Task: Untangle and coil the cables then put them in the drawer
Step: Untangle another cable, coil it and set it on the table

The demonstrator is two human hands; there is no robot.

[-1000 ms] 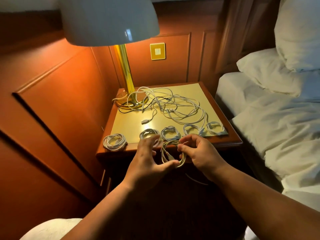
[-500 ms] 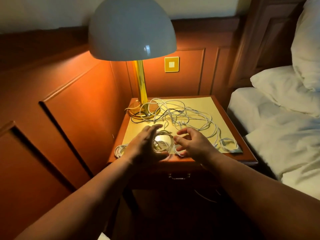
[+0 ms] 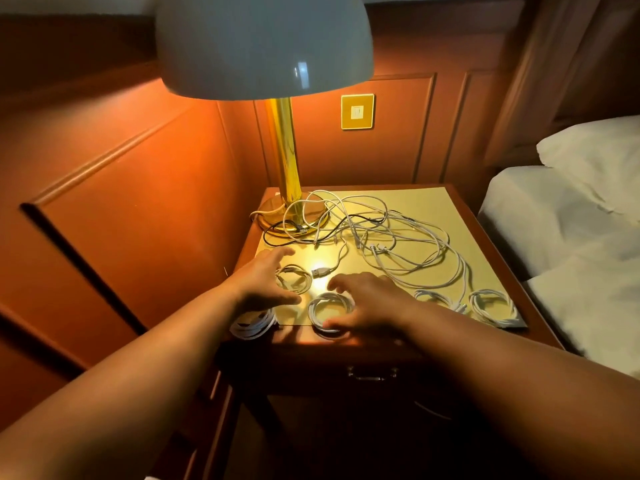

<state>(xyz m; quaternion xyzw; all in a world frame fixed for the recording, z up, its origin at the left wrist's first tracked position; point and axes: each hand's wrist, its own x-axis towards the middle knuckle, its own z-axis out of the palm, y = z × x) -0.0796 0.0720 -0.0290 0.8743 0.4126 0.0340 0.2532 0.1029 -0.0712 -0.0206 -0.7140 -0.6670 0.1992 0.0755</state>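
Note:
A freshly coiled cable (image 3: 295, 278) lies on the nightstand top (image 3: 408, 199), just right of my left hand (image 3: 266, 280), whose fingers are spread and hold nothing. My right hand (image 3: 360, 303) hovers open over the front edge, partly covering another white coil (image 3: 327, 306). More white coils sit along the front: one at the left corner (image 3: 252, 323), two at the right (image 3: 434, 297) (image 3: 493, 306). A tangle of white and black cables (image 3: 363, 233) spreads across the back. The closed drawer's handle (image 3: 372, 373) shows below.
A brass lamp (image 3: 285, 161) with a wide white shade stands at the back left of the nightstand, its base inside the tangle. Wood panelling runs along the left and back. A bed with white sheets (image 3: 571, 244) lies close on the right.
The coil held in both hands in front of the nightstand was carried up and laid on the top. Both hands let go and now spread open beside it.

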